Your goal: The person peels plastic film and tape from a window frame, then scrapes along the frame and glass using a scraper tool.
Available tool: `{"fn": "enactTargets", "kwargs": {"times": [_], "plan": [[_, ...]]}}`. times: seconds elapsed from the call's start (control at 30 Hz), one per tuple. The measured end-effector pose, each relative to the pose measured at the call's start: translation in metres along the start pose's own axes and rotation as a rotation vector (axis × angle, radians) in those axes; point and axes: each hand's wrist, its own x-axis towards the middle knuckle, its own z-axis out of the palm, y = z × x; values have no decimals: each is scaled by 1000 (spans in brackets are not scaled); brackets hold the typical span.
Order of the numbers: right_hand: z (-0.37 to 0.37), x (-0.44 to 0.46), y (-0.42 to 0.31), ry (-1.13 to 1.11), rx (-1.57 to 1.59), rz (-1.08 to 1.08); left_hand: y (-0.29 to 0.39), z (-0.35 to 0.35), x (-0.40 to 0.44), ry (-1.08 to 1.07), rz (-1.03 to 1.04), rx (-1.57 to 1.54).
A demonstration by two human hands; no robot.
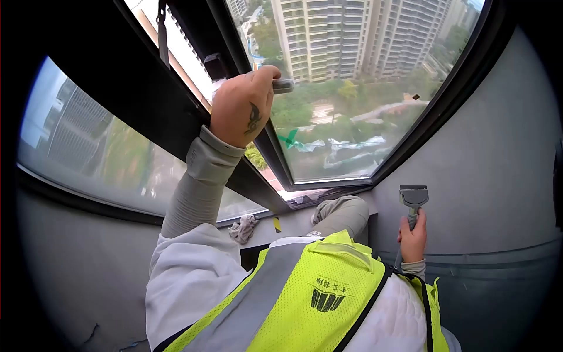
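Observation:
My left hand is closed in a fist around the window handle, whose dark end sticks out past my fingers. The handle sits beside the black frame of the window sash, which stands ajar with a gap on its left side. Down at the right, my right hand grips a grey scraper by its ribbed handle, its wide head pointing up and apart from the glass. Green tape and whitish smeared residue mark the pane near its lower edge.
A crumpled rag and a yellow-black strip lie on the sill below the frame. My bent knee rests near the window corner. A fixed pane is to the left, a grey wall to the right. High-rises stand outside.

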Motion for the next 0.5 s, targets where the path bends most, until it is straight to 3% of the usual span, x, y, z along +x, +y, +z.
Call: {"fn": "enactTargets", "kwargs": {"times": [0.1, 0.2, 0.23, 0.3, 0.33, 0.43, 0.5], "plan": [[-7, -8, 24, -22, 205, 57, 10, -6, 10, -74, -106, -39], [-8, -16, 1, -103, 575, 148, 9, -11, 19, -226, 13, -41], [-10, -24, -13, -242, 602, 307, 10, -16, 25, -299, 54, -31], [-8, -31, 16, -557, 627, 373, 16, -31, 44, -660, 136, 56], [-9, -28, 18, -632, 583, 434, 16, -33, 50, -714, 191, 55], [-9, -26, 7, -428, 459, 264, 7, -33, 68, -849, 349, 37], [-9, -30, -34, -342, 845, 121, -2, -24, 72, -864, 454, 22]]}}
